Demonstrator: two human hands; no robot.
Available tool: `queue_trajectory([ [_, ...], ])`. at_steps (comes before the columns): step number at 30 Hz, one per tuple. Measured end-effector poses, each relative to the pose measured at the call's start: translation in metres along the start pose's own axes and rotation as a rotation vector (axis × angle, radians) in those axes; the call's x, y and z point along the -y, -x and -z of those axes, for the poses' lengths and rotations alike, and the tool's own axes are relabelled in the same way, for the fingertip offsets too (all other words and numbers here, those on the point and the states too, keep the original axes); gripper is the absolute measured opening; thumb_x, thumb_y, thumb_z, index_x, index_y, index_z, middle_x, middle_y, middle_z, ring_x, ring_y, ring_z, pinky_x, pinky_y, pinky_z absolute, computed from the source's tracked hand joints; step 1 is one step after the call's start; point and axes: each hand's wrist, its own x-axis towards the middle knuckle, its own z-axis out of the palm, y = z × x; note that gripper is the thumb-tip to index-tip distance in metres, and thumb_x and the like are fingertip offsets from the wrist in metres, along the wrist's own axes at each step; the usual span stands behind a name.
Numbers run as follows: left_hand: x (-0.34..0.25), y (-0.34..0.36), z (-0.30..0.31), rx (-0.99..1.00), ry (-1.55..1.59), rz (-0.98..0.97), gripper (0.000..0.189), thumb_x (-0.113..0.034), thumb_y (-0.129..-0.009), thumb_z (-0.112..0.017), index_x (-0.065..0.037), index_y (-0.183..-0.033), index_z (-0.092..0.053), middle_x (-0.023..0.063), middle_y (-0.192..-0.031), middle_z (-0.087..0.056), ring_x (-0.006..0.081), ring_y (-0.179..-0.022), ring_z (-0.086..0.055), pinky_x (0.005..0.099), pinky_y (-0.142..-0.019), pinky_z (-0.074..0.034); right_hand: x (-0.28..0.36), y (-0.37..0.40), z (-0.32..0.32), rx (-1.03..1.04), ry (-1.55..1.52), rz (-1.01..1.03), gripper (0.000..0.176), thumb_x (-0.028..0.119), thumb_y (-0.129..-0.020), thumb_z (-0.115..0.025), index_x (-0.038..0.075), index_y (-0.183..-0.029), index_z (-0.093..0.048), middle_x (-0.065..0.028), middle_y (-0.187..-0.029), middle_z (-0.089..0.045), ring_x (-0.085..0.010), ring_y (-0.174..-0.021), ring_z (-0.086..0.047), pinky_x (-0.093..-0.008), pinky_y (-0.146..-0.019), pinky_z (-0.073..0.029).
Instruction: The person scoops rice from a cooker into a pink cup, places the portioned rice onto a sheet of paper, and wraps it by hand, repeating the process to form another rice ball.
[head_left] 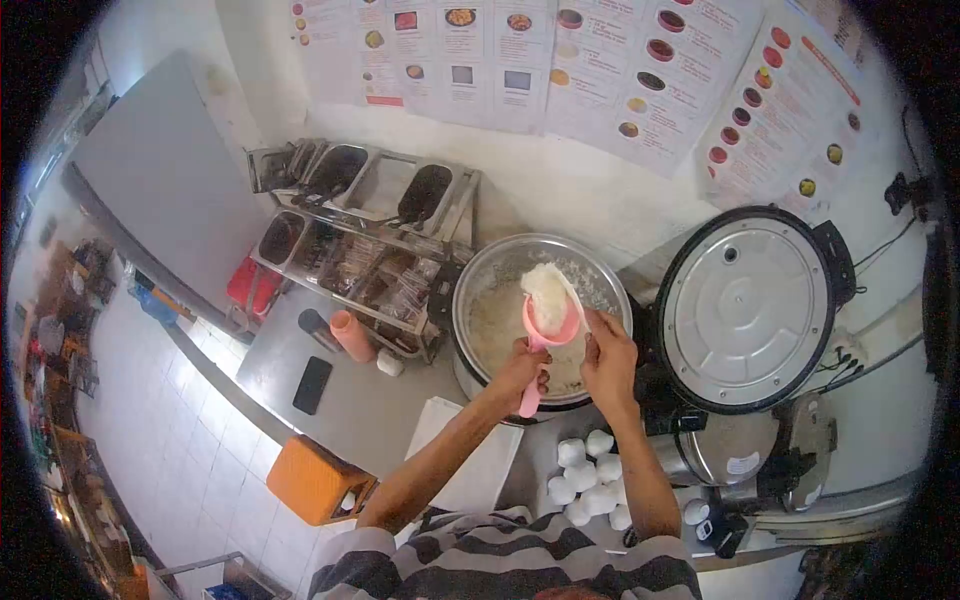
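My left hand is closed around the handle of a pink scoop, held over a large rice cooker. White rice is heaped in the scoop's cup and rises above its rim. A pale rice paddle lies along the right side of this heap, and my right hand grips its lower end. Beneath both tools, cooked rice covers the inside of the pot. The cooker's round metal lid stands raised on the right.
A rack of metal food pans stands left of the cooker. On the counter are a phone, a pink bottle, a white tray and several round white bundles. An orange box sits at the counter's front edge.
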Motion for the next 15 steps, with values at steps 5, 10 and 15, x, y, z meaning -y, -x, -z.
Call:
queue_trajectory([
  [5,-0.004,-0.008,0.002,-0.003,-0.020,-0.044,0.035,-0.009,-0.088,-0.051,-0.016,-0.119,-0.035,0.0024,-0.093,-0.048,0.0123,-0.061,-0.046,0.0286,-0.050,-0.041,0.015,0.018,0.001,0.068,0.193,0.080,0.049,-0.011,-0.067,-0.060,0.000,-0.115,-0.062,-0.0171,-0.108,-0.062,-0.0363,-0.093,-0.062,-0.0394,-0.084,-0.051],
  [10,-0.008,-0.011,0.009,-0.082,-0.112,-0.043,0.033,-0.009,-0.090,-0.049,-0.019,-0.118,-0.036,0.0006,-0.092,-0.049,0.0122,-0.061,-0.046,0.0272,-0.050,-0.040,-0.011,0.015,0.023,0.374,0.189,0.024,0.062,-0.006,-0.061,-0.065,0.001,-0.122,-0.059,-0.0122,-0.120,-0.057,-0.0347,-0.101,-0.056,-0.0406,-0.085,-0.050],
  [15,-0.010,-0.019,0.011,0.072,0.032,0.017,0.032,-0.007,-0.090,-0.052,-0.016,-0.118,-0.038,0.0017,-0.090,-0.051,0.0127,-0.062,-0.047,0.0272,-0.050,-0.040,0.001,0.005,0.023,0.260,0.308,0.100,0.061,-0.005,-0.062,-0.066,0.002,-0.122,-0.060,-0.0115,-0.121,-0.058,-0.0349,-0.098,-0.058,-0.0404,-0.088,-0.050],
])
